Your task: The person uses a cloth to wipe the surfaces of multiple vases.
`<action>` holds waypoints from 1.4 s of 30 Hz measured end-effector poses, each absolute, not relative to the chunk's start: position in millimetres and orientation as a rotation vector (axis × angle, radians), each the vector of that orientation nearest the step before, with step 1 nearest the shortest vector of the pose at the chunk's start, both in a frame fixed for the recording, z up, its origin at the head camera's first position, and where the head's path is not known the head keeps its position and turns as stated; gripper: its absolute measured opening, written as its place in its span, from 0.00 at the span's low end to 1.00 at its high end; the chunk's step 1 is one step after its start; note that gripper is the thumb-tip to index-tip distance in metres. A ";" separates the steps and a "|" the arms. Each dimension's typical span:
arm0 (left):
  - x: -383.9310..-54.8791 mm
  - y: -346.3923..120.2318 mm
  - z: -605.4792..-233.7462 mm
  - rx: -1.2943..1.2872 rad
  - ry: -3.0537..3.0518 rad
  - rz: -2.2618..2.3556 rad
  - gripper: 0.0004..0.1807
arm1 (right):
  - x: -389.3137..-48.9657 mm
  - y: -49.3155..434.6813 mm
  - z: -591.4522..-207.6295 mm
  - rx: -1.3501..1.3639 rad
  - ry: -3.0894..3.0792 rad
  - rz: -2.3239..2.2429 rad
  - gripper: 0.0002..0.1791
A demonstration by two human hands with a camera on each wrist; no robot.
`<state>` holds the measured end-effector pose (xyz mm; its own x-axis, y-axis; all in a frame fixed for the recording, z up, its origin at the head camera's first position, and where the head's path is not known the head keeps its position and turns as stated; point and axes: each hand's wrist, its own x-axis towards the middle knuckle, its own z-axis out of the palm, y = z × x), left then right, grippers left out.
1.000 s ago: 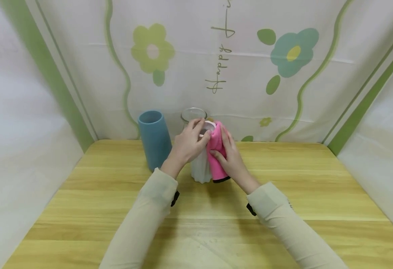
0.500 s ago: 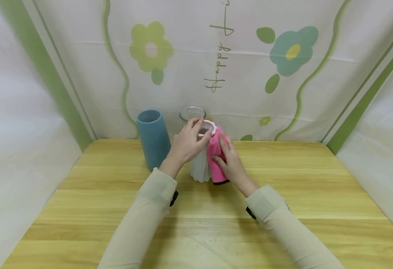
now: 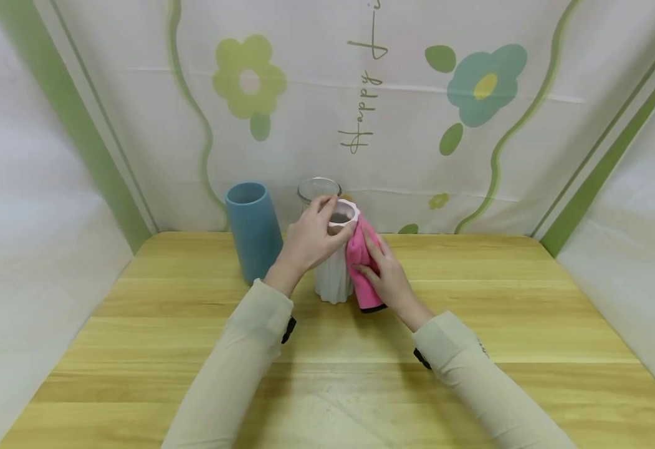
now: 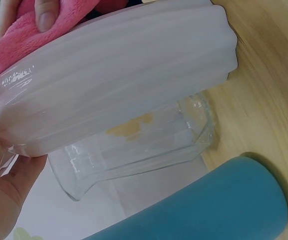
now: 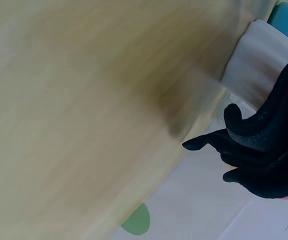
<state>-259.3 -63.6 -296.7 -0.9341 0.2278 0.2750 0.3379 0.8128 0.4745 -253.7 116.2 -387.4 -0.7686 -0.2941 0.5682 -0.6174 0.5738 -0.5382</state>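
A white vase (image 3: 333, 280) with fluted sides and a scalloped rim stands in the middle of the head view. My left hand (image 3: 311, 238) grips its rim, with the thumb on the near side. Against the vase's right side, my right hand (image 3: 387, 274) holds a pink cloth (image 3: 368, 296) with a black edge. In the left wrist view, fingers press the fluffy cloth (image 4: 14, 52) to the upper part of the glossy vase (image 4: 134, 75). The right wrist view has black folds of the cloth (image 5: 266, 142) hanging near the vase's lower end; the right hand is mostly hidden there.
A blue vase (image 3: 254, 237) stands to the left on the wooden table (image 3: 327, 386). Behind the white vase is a clear glass vase (image 3: 318, 187), mostly hidden in the head view. A flower-printed curtain (image 3: 305, 112) rises along the back.
My right hand and the pink cloth have slid a little down the vase's side, uncovering more of the rim. My left hand keeps its grip there.
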 end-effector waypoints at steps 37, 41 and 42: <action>-257.4 -67.2 -291.1 -0.507 -2.825 -0.961 0.38 | -252.5 119.3 -365.4 0.893 -2.316 0.985 0.38; -257.3 -67.6 -288.2 -0.528 -2.848 -1.021 0.37 | -248.0 116.4 -365.4 0.869 -2.345 1.086 0.36; -257.3 -67.3 -287.8 -0.533 -2.850 -1.037 0.37 | -247.1 114.9 -365.3 0.849 -2.348 1.119 0.35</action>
